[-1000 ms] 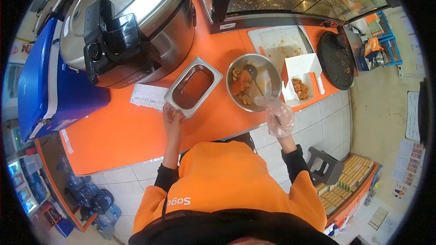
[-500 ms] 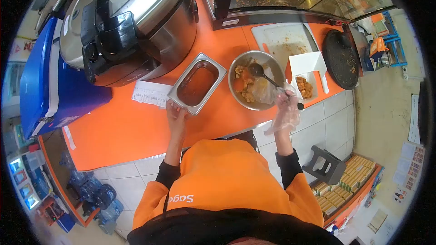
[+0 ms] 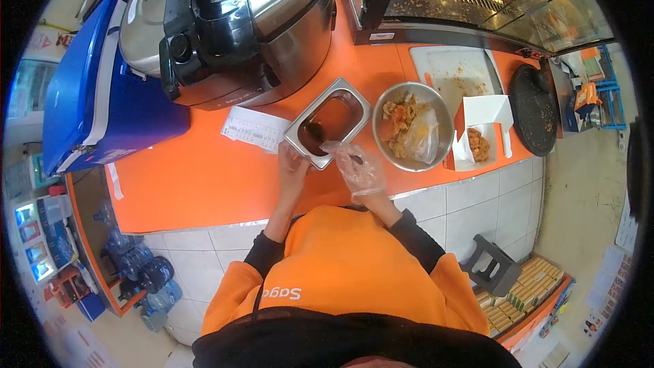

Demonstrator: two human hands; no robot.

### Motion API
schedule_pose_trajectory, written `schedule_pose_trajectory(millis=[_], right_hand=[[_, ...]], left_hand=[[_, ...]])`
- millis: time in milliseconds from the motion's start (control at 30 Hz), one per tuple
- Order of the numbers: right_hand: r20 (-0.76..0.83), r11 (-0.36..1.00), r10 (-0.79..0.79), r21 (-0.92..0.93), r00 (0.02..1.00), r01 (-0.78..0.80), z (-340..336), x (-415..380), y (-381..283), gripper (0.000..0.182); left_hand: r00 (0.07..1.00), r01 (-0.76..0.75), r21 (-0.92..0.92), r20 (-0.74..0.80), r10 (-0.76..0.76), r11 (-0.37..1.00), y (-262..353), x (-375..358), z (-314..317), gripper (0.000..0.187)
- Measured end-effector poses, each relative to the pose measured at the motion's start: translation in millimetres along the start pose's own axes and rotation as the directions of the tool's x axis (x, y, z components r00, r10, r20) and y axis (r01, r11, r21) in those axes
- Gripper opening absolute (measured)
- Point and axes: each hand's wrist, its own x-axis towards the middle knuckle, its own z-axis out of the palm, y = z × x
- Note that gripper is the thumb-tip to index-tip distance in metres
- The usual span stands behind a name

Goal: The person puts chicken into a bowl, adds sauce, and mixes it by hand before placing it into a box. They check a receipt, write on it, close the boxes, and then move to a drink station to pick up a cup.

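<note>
A rectangular steel pan of red-brown sauce (image 3: pixel 328 155) stands on the orange counter. My left hand (image 3: pixel 293 163) is closed on the pan's near-left corner. My right hand (image 3: pixel 361 172), in a clear plastic glove, is closed around a black spoon (image 3: pixel 313 129) at the pan's near right edge. The spoon's head sits in the sauce, and the fingers hide most of its handle. To the right is a round steel bowl (image 3: pixel 446 144) with sauced fried pieces and a clear plastic glove or bag (image 3: pixel 424 140) inside.
An open white box (image 3: pixel 487 110) with fried pieces stands right of the bowl. Behind are a white tray (image 3: pixel 446 61) and a glass display case (image 3: pixel 470 13). A dark round plate (image 3: pixel 533 112) lies right. A large steel cooker (image 3: pixel 286 48) and blue cooler (image 3: pixel 82 95) stand left.
My right hand has moved left with the spoon, from the bowl to the sauce pan. The spoon's head is now in the sauce. My left hand stays on the pan; the view has shifted.
</note>
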Motion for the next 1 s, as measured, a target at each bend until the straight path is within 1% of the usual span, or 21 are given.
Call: schedule_pose_trajectory(millis=[33,100,133,167,200,267,367,467,533,600,667,700,767,833,867,933,1000], right_hand=[[0.013,1.0,0.026,-0.014,1.0,-0.026,3,-1,5,0.018],[-0.015,0.968,0.172,0.186,0.985,-0.167,5,-4,12,0.021],[-0.03,0.881,0.296,0.395,0.955,-0.26,6,-4,5,0.022],[-0.018,0.742,0.415,0.585,0.91,-0.327,7,-4,-1,0.023],[0.003,0.638,0.536,0.653,0.844,-0.407,4,-4,-5,0.024],[0.079,0.387,0.739,0.764,0.669,-0.517,-2,-5,-9,0.027],[0.07,0.288,0.653,0.898,0.754,-0.333,0,-10,-10,0.033],[0.146,0.066,0.57,0.973,0.809,-0.222,-5,-24,6,0.033],[0.109,0.186,0.537,0.952,0.837,-0.244,-7,-30,9,0.033],[0.069,0.229,0.554,0.945,0.83,-0.232,-10,-31,4,0.031],[0.021,0.2,0.623,0.962,0.782,-0.186,-13,-27,-21,0.03],[-0.052,0.367,0.612,0.903,0.789,-0.225,-17,-30,-22,0.031],[-0.192,0.659,0.559,0.694,0.806,-0.291,-30,-40,-23,0.034],[-0.199,0.432,0.62,0.894,0.759,-0.119,-52,-42,-18,0.034],[-0.192,0.302,0.648,0.953,0.737,-0.017,-65,-44,-14,0.033],[-0.426,0.574,0.557,0.818,0.713,0.04,-87,-50,-4,0.028],[-0.544,0.728,0.414,0.68,0.73,0.094,-106,-47,-14,0.028]], left_hand=[[1.0,-0.008,0.0,0.006,0.008,1.0,2,-1,1,0.04],[1.0,-0.027,-0.003,0.009,0.027,1.0,5,-2,4,0.042],[0.999,-0.039,-0.005,0.006,0.039,0.999,6,-2,7,0.043],[0.999,-0.051,-0.007,0.004,0.051,0.999,7,-2,8,0.045],[0.999,-0.05,0.013,0.014,0.049,0.999,8,-2,8,0.044],[0.998,-0.047,0.055,0.034,0.046,0.997,9,-3,7,0.042],[0.998,-0.055,-0.008,0.012,0.056,0.998,10,-3,10,0.042],[0.999,-0.045,0.032,0.02,0.045,0.998,3,-1,2,0.043],[1.0,-0.031,-0.008,-0.007,0.03,0.999,1,-1,-1,0.045],[0.999,0.004,-0.043,-0.042,-0.005,0.999,1,-1,-2,0.046],[0.995,0.058,-0.075,-0.079,-0.064,0.996,2,-1,-4,0.047],[0.993,0.056,-0.079,-0.095,-0.063,0.995,0,-1,-5,0.044],[0.991,0.056,-0.092,-0.119,-0.067,0.994,-4,-1,-7,0.04],[0.995,0.048,-0.085,-0.087,-0.056,0.995,-6,0,-9,0.04],[0.996,0.044,-0.081,-0.073,-0.05,0.996,-4,0,-9,0.04],[0.995,0.062,-0.08,-0.073,-0.068,0.995,-3,-1,-8,0.039],[0.996,0.054,-0.083,-0.067,-0.06,0.995,-5,0,-10,0.038]])
